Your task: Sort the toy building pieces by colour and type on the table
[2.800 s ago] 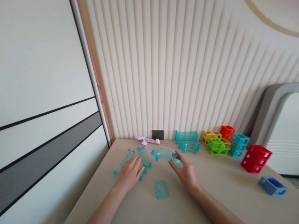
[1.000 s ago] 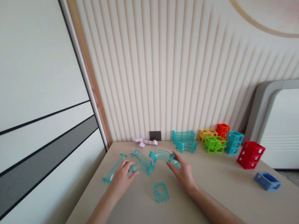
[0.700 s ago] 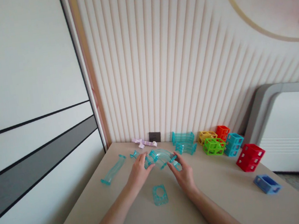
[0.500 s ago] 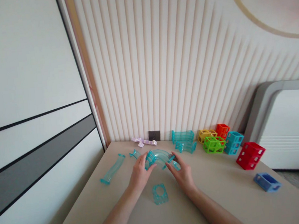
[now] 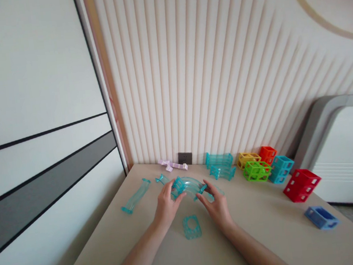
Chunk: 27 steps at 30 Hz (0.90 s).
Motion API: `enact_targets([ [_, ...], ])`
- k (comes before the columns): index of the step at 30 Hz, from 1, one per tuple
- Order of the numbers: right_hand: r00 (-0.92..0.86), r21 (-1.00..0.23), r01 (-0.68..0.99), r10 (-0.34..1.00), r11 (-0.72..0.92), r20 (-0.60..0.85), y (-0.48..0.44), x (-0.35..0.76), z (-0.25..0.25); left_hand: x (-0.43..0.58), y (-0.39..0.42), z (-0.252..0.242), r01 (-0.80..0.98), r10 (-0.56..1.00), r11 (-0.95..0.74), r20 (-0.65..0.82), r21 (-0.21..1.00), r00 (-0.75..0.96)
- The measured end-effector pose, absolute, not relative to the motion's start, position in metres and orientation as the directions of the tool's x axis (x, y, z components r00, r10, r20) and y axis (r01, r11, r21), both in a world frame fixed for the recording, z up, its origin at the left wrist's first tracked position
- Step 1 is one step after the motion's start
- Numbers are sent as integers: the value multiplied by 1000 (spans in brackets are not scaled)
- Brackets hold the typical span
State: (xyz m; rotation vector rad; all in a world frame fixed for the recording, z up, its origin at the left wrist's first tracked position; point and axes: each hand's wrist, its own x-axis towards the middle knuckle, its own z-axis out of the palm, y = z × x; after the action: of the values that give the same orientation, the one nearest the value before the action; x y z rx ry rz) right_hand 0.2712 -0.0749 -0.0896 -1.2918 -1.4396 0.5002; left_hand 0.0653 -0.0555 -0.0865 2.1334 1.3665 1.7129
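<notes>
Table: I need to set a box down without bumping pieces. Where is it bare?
Bare: the near right, between right hand, red block and blue block; also the near left, this side of the straight track. Crowded: the back edge around the green block, and the middle, where left hand and right hand hold the curve beyond the plate.

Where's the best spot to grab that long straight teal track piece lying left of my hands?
Probably pinch the straight track mid-length across its narrow sides, from above: it lies flat on the table with flared ends, apart from the left hand and right hand, which grip the curved track.
</notes>
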Motion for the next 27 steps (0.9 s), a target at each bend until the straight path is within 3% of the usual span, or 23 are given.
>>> enact_targets([
  [14,194,-820,439,853,366,485,-75,265,-93,67,-57,-85,363,756,-570,644,737,-118],
  [27,194,-790,502,845,351,498,-78,263,-86,70,-57,-83,274,788,-523,580,807,-205],
])
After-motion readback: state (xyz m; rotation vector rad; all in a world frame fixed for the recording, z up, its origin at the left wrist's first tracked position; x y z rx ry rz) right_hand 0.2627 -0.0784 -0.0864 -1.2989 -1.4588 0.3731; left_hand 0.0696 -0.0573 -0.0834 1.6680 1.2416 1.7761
